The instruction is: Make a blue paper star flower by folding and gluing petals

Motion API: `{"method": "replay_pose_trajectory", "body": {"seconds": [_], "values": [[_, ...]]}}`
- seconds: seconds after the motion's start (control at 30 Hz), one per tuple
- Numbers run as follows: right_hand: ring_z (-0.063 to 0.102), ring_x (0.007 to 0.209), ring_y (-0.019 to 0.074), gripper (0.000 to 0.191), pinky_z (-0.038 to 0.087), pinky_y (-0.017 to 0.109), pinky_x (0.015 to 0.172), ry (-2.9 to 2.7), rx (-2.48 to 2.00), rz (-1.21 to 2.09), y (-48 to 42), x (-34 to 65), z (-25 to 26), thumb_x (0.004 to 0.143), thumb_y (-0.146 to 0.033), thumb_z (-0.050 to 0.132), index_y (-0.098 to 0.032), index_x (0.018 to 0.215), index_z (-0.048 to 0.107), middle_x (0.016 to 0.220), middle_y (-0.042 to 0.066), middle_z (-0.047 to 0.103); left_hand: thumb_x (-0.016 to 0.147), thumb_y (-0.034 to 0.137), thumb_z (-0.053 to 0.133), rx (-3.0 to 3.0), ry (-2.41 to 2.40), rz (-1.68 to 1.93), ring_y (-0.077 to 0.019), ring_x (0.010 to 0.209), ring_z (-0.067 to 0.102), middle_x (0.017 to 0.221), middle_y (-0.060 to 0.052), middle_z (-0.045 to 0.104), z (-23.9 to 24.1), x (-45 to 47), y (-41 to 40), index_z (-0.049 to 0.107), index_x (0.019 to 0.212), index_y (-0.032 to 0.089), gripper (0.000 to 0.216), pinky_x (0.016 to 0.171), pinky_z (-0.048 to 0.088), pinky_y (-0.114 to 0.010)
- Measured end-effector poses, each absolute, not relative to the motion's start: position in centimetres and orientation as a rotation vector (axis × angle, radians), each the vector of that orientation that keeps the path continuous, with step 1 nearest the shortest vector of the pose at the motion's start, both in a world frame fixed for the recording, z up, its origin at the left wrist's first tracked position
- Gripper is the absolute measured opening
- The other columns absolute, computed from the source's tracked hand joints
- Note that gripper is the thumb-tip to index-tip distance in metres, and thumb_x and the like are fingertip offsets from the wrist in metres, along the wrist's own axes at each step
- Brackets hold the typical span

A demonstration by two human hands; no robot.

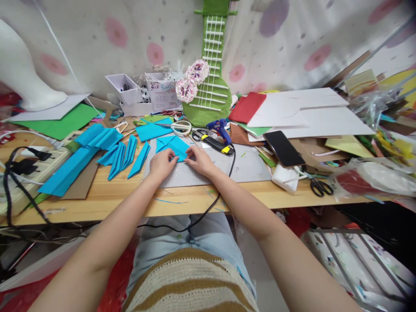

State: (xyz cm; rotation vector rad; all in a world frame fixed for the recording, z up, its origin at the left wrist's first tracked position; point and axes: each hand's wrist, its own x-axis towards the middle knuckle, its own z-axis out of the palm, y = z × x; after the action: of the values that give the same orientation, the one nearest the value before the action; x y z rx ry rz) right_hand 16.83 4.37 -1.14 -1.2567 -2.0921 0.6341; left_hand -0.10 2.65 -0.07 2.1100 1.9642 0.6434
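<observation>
A sheet of blue paper (171, 145) with fold creases lies on the grey board (247, 168), in front of me. My left hand (163, 164) pinches its near edge between thumb and fingers. On the other side, my right hand (199, 160) grips the same edge, close to the left hand. To the left lie several folded blue paper strips (139, 159) and a long pleated blue piece (69, 171). Just beyond the sheet are white-handled scissors (181, 127), a blue glue gun (221, 129) and a black-and-yellow utility knife (217, 144).
A green guitar-shaped craft (208, 95) stands at the back. A phone (284, 148), white boards (312, 113) and black scissors (321, 187) lie on the right. A power strip (35, 173) sits at left. The glue gun's cord runs over the table's front edge.
</observation>
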Motion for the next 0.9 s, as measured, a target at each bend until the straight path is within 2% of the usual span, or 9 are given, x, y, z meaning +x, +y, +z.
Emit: {"method": "replay_pose_trajectory", "body": {"seconds": [0.1, 0.3, 0.53, 0.67, 0.9], "values": [[0.051, 0.089, 0.0187, 0.018, 0.037, 0.031, 0.080, -2.110, -1.320, 0.587, 4.3, 16.5, -1.1, 0.076, -0.020, 0.059, -0.021, 0.093, 0.054, 0.081, 0.000, 0.065, 0.079, 0.037, 0.053, 2.076, 2.007, 0.621, -0.0183, 0.078, 0.061, 0.083, -0.002, 0.067, -0.1, -0.1, 2.7, 0.059, 0.084, 0.022, 0.016, 0.062, 0.038, -0.027], [0.051, 0.088, 0.0194, 0.022, 0.037, 0.031, 0.079, -2.144, -1.398, 0.565, 4.4, 16.1, -1.0, 0.075, -0.016, 0.055, -0.020, 0.096, 0.054, 0.078, 0.000, 0.065, 0.077, 0.036, 0.058, 2.031, 2.019, 0.697, -0.0205, 0.076, 0.062, 0.080, -0.002, 0.066, -0.6, -0.1, 2.9, 0.053, 0.098, 0.022, 0.026, 0.060, 0.039, -0.028], [0.052, 0.086, 0.0204, 0.016, 0.036, 0.032, 0.078, -2.120, -1.469, 0.495, 4.4, 15.5, -1.2, 0.080, -0.026, 0.055, -0.019, 0.094, 0.056, 0.077, 0.002, 0.065, 0.078, 0.034, 0.058, 2.055, 2.028, 0.695, -0.0213, 0.079, 0.061, 0.079, -0.003, 0.065, -0.6, 0.0, 2.8, 0.052, 0.097, 0.021, 0.024, 0.064, 0.040, -0.030], [0.052, 0.085, 0.0205, 0.018, 0.036, 0.032, 0.076, -2.163, -1.475, 0.456, 4.3, 15.3, -1.0, 0.079, -0.023, 0.056, -0.019, 0.096, 0.056, 0.078, 0.002, 0.065, 0.078, 0.035, 0.058, 2.081, 2.030, 0.688, -0.0218, 0.080, 0.059, 0.080, -0.003, 0.063, -0.6, -0.1, 2.8, 0.052, 0.096, 0.021, 0.023, 0.066, 0.040, -0.031], [0.051, 0.088, 0.0209, 0.018, 0.035, 0.033, 0.077, -2.287, -1.460, 0.392, 4.2, 15.4, -0.8, 0.083, -0.024, 0.050, -0.022, 0.097, 0.061, 0.089, 0.004, 0.065, 0.081, 0.035, 0.055, 2.313, 1.953, 0.643, -0.0236, 0.095, 0.051, 0.091, -0.006, 0.056, -0.9, -0.5, 3.2, 0.062, 0.085, 0.023, 0.015, 0.080, 0.040, -0.034]]}}
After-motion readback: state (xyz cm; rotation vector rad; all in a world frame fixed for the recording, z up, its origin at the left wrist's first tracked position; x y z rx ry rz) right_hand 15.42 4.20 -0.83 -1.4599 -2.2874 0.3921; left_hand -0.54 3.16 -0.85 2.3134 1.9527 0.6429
